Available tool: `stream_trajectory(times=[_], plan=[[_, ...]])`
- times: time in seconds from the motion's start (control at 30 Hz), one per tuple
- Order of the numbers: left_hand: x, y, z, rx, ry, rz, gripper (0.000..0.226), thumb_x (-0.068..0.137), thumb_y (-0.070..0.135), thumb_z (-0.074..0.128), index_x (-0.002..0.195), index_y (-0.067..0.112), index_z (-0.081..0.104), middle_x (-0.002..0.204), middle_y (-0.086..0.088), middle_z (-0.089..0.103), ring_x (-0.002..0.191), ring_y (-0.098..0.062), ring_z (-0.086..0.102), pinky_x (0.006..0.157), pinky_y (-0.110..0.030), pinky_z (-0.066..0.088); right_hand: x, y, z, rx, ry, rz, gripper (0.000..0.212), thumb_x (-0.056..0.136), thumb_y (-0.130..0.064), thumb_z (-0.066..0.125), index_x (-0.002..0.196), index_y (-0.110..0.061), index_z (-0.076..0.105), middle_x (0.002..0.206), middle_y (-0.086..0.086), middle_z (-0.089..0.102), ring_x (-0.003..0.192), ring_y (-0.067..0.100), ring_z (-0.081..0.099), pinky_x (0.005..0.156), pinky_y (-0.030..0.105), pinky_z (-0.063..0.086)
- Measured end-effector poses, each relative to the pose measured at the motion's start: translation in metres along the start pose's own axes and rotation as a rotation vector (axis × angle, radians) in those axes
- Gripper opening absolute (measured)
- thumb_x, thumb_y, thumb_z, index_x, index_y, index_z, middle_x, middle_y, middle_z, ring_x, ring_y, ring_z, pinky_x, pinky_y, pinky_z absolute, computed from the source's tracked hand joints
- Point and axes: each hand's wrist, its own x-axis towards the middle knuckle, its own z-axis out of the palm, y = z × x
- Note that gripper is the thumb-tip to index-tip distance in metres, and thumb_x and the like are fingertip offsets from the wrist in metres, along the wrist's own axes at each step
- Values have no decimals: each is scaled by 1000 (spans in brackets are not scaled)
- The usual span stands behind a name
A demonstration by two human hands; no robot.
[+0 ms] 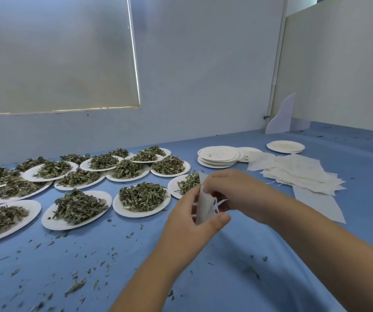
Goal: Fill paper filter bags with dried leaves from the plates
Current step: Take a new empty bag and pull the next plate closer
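Your left hand (190, 219) and right hand (230, 190) both pinch one paper filter bag (204, 207) above the blue surface (226, 266), beside leaf-heaped plates (141, 198).

Soft, cool light is spread evenly; bright slivers are leaked round the grey fabric roller blind (55, 52) at ten o'clock. Borders are bowed; loose dried leaf crumbs (75, 287) at seven o'clock are blurred.

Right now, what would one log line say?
left hand + right hand: grip paper filter bag | dried leaves: on plates
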Motion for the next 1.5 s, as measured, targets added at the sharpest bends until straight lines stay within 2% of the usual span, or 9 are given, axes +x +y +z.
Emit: stream_trajectory(times=[0.17, 0.23, 0.37, 0.53, 0.8, 0.93, 1.13, 1.3, 1.5], plan=[[3, 10, -7, 2, 99, -20, 28, 82, 18, 71, 105, 33, 63, 92, 16, 69, 85, 5, 64, 68, -10, 48, 4, 0, 13, -45, 9, -5, 19, 85, -23, 61, 90, -6, 70, 78, 1, 68, 67, 13, 60, 64, 27, 50], [3, 12, -13, 64, 162, -108, 7, 86, 17, 64, 86, 24, 65, 74, 12, 66, 66, 0, 59, 54, -10, 41, 3, 1, 17, -74, -38, -10, 26, 85, -30, 61, 91, -6, 69, 77, -1, 67, 65, 11, 59, 65, 27, 49], [-3, 13, -36, 223, 165, -184, 31, 83, 35, 57, 58, 17, 54, 53, 6, 39, 50, -8, 33, 46, -17, 25, 3, 9, 19, -61, -175, 6, 30, 85, -34, 63, 94, -5, 68, 78, 0, 69, 66, 14, 63, 59, 23, 49], [-21, 9, -82, 366, 149, -263, 20, 90, 26, 59, 76, 26, 74, 69, 1, 66, 48, -2, 47, 52, -22, 39, 16, 34, 0, -12, -55, 121, 17, 90, -20, 60, 90, -6, 70, 76, 5, 67, 64, 19, 61, 58, 26, 49], [-61, -22, -141, 330, 83, -365, 25, 90, 19, 62, 105, 39, 64, 55, 6, 51, 39, -7, 41, 40, -18, 36, 65, 70, -27, 100, 268, 362, 14, 90, -14, 59, 93, -1, 61, 78, 12, 58, 56, 22, 54, 51, 28, 49], [-58, -23, -146, 285, -67, -402, 25, 89, 28, 65, 101, 49, 65, 73, 10, 63, 48, -11, 54, 43, -24, 44, 100, 72, -23, -43, 350, 497, 13, 92, -16, 54, 88, -4, 53, 71, 10, 52, 51, 20, 50, 44, 25, 46], [-59, -20, -159, 298, -221, -447, 13, 88, 31, 67, 95, 40, 72, 67, 17, 52, 58, -4, 51, 56, -19, 47, 135, 64, -22, -307, 382, 719, 23, 95, -22, 50, 85, -1, 48, 72, 13, 49, 55, 22, 49, 49, 28, 44], [-59, -11, -165, 312, -369, -499, 35, 77, 30, 67, 108, 44, 67, 66, 16, 51, 57, -6, 47, 58, -15, 37, 142, 55, -19, -428, 290, 769, 22, 93, -16, 57, 86, 1, 46, 73, 13, 45, 58, 22, 44, 52, 28, 42], [-61, -4, -168, 474, -506, -530, 60, 82, 17, 65, 126, 55, 50, 95, 7, 49, 55, 2, 48, 55, -12, 36, 145, 61, -22, -432, 316, 754, 17, 90, -12, 60, 86, -3, 46, 73, 11, 45, 58, 19, 43, 52, 26, 40]])
